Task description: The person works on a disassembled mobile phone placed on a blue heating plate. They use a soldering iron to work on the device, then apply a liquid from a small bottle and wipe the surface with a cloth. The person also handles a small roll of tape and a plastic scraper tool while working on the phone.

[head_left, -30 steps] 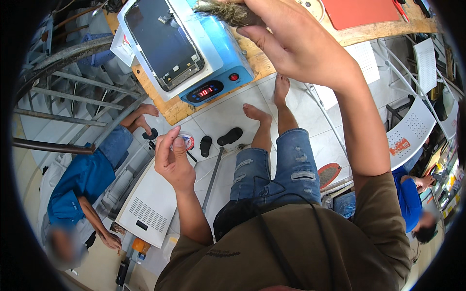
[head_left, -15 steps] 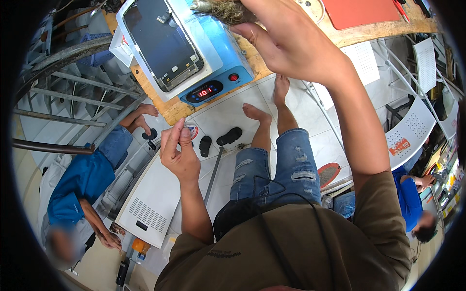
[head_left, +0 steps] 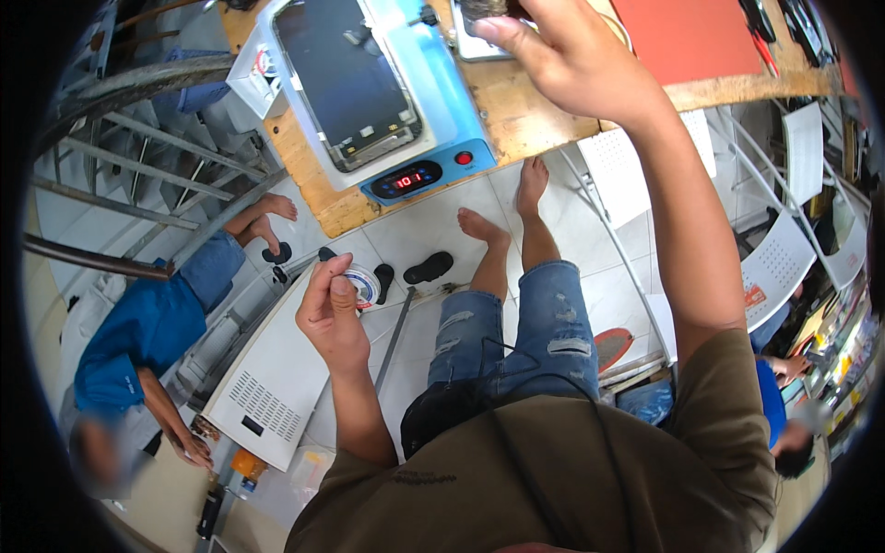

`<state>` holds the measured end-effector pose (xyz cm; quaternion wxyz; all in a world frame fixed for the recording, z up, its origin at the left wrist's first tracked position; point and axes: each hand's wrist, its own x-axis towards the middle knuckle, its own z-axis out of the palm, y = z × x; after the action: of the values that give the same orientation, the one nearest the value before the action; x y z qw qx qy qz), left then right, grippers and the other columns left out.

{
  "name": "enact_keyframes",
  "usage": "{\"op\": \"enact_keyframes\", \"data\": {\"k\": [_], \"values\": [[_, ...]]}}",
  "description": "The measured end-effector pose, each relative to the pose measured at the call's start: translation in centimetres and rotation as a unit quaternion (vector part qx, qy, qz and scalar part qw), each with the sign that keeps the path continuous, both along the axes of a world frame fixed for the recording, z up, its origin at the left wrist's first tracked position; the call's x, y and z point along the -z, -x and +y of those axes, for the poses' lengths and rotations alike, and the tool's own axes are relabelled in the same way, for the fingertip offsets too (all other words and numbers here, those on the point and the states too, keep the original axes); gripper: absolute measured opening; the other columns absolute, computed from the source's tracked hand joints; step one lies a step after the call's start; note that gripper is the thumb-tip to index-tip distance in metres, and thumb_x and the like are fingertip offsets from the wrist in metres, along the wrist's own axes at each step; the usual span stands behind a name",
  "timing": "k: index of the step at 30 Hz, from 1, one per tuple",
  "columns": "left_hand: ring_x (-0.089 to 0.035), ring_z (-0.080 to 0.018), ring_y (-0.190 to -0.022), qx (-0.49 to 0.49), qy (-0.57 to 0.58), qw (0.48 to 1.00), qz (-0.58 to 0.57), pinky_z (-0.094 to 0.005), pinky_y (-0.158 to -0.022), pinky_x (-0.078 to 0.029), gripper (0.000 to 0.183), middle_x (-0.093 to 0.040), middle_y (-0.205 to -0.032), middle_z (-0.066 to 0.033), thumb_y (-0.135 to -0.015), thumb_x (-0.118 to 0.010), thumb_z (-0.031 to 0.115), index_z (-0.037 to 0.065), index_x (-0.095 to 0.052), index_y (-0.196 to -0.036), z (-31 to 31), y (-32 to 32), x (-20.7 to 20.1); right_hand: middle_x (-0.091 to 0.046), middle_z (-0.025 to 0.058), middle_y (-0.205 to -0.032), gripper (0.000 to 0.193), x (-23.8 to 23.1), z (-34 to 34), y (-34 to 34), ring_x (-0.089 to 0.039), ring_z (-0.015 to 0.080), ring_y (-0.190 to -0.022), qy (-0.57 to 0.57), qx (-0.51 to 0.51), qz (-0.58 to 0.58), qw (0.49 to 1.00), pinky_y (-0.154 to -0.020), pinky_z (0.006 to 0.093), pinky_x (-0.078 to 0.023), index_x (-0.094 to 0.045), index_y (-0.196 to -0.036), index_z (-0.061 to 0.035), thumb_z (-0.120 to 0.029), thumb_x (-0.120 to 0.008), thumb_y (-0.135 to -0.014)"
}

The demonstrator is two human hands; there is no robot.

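Observation:
My left hand [head_left: 334, 318] is raised short of the table, its fingers and thumb drawn together. A small round spool [head_left: 366, 288], white with a red and blue label, shows behind those fingers and appears held by them. My right hand [head_left: 581, 64] reaches over the table at the top edge, thumb and fingers around a brown bristly brush [head_left: 483, 9], partly cut off by the frame. Under the brush lies a flat, light-edged device [head_left: 479, 46]. To its left a phone screen panel [head_left: 346, 88] rests on a blue heating plate machine [head_left: 433, 170] with a red lit display.
An orange-red mat [head_left: 687, 41] covers the table's right part, with tools [head_left: 765, 51] beside it. A white box [head_left: 258, 83] stands at the machine's left. White perforated chairs [head_left: 618, 175] stand beyond the table edge. Other people [head_left: 138, 341] sit at left and right.
My right hand has moved with the brush from above the heating plate machine to the right. My left hand has lowered slightly, and the spool shows more. The view has shifted.

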<state>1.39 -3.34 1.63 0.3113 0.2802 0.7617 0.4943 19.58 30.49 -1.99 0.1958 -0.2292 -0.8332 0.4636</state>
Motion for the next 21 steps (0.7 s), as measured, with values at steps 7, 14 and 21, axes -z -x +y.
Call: {"op": "enact_keyframes", "data": {"k": [7,14,21], "values": [[-0.058,-0.0089,-0.089,-0.013,0.022,0.997,-0.074,-0.0217,-0.077,-0.049,0.026,-0.067,-0.105,-0.0044,-0.103,-0.066,0.014,-0.001,-0.069,-0.124,2.2,-0.4,-0.5,-0.061,0.0219,-0.114,0.042,-1.2,1.1,0.1,-0.061,0.0334,-0.104,0.005,0.046,-0.109,0.993,-0.095,0.0412,-0.049,-0.053,-0.136,0.0014,-0.016,-0.064,-0.099],[-0.057,-0.0124,-0.086,0.050,-0.025,0.996,0.066,-0.0254,-0.076,-0.047,0.022,-0.063,-0.102,-0.0079,-0.099,-0.068,0.005,-0.001,-0.069,-0.120,1.1,-1.0,1.9,-0.062,0.0167,-0.108,0.036,-1.3,1.4,0.5,-0.062,0.0294,-0.096,-0.052,-0.015,0.029,0.998,-0.087,0.0393,-0.050,-0.050,-0.133,-0.0018,-0.003,-0.061,-0.099],[-0.062,-0.0261,-0.084,0.141,-0.055,0.925,0.347,-0.0325,-0.075,-0.050,0.026,-0.067,-0.095,-0.0091,-0.089,-0.075,-0.001,0.003,-0.069,-0.114,2.4,-0.7,1.9,-0.064,0.0089,-0.110,0.043,-0.9,1.0,-0.6,-0.061,0.0134,-0.100,0.107,0.015,0.003,0.994,-0.087,0.0293,-0.051,-0.047,-0.140,-0.0010,-0.015,-0.065,-0.103]]}}
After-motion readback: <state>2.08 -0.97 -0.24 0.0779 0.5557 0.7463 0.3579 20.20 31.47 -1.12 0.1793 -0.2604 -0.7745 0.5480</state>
